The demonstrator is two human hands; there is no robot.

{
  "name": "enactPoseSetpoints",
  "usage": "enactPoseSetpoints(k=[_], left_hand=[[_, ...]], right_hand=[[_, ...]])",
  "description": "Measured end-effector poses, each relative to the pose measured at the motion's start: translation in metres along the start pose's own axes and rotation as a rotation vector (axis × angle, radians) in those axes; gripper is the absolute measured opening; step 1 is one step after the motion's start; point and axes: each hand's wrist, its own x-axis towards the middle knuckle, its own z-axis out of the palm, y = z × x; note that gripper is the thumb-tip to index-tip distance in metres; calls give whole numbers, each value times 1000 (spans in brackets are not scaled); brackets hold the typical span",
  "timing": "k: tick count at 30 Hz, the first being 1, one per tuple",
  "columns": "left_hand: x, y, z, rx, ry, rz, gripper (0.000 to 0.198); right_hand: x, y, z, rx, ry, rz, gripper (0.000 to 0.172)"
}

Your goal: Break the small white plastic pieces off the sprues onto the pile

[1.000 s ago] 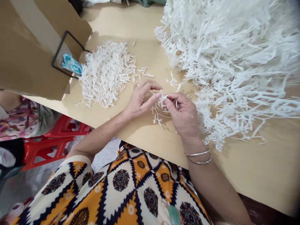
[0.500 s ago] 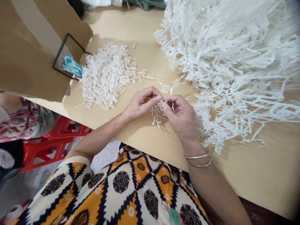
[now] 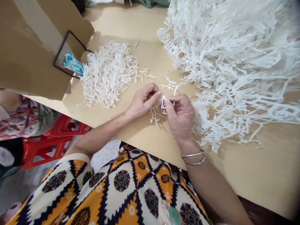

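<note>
My left hand (image 3: 143, 100) and my right hand (image 3: 180, 115) meet over the wooden table (image 3: 150, 137), both pinching a branched white plastic sprig (image 3: 156, 113). The sprig's lower twigs hang down between the hands and rest on the table. The left thumb and forefinger are closed on its top, the right fingers curl round its right side. A small heap of short white plastic pieces (image 3: 108, 72) lies to the left of my hands. A huge pile of long branched white strips (image 3: 234, 62) covers the right.
A brown cardboard box (image 3: 25, 53) with a black wire frame (image 3: 67, 53) and a blue-white wrapped item (image 3: 73, 64) stands at the left. A loose white sprig (image 3: 172, 85) lies just beyond my hands. Red plastic stools (image 3: 53, 137) and another person's floral sleeve (image 3: 18, 118) are below left.
Both hands stayed together on the sprig, shifting slightly. The right fingers curled tighter over it. The loose sprig beyond the hands now lies more exposed.
</note>
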Motion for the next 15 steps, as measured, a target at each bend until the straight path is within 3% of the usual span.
enactPoseSetpoints(k=[3,7,10,13,15], left_hand=[[-1,2,0,-60,-65,33,26],[-2,5,0,33,-85,267,13],[-5,6,-1,97,-60,390,7],[-7,5,-3,83,-53,343,8],[-7,3,-3,14,-15,216,15]], right_hand=[[2,0,1,36,48,18,7],[7,-2,-1,80,89,12,10],[16,1,-8,255,153,114,12],[24,8,-17,411,147,231,11],[25,12,-22,366,96,194,10]])
